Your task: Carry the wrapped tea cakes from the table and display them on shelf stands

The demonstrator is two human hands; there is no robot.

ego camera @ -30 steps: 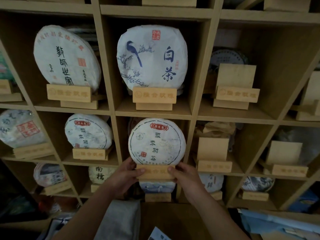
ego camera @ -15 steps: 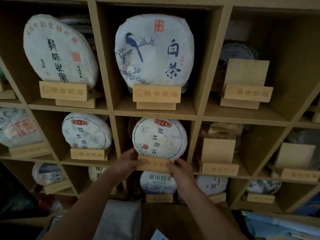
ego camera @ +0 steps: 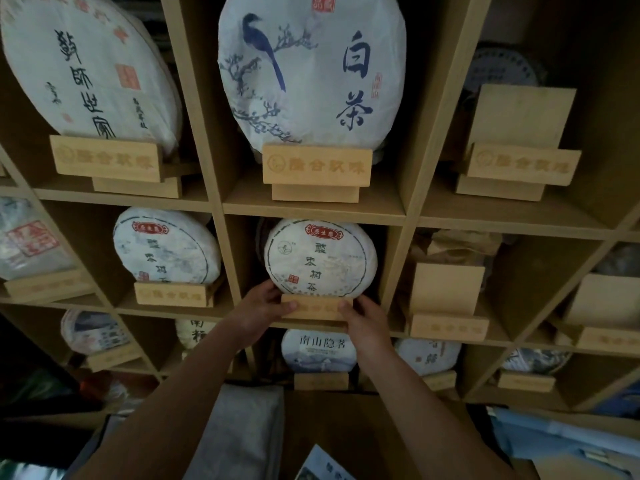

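Wooden cubby shelving (ego camera: 412, 216) fills the frame, and you are settling one wrapped tea cake (ego camera: 320, 258) on its stand (ego camera: 317, 307) in the centre cubby.

Your left hand (ego camera: 261, 308) pinches the stand's left end, thumb on its front face, and your right hand (ego camera: 365, 318) pinches the right end the same way; both grips are curled round the wood, not the cake. That cake stands upright on the stand, leaning back a little. Much looks done: cakes are displayed in the cubbies above, to the left and below. Still to fill, by my reading, are the bare stands right of centre: one upper right (ego camera: 519, 157), one mid right (ego camera: 448, 315) and one at the far right edge (ego camera: 606, 323). No bench with waiting cakes shows here.
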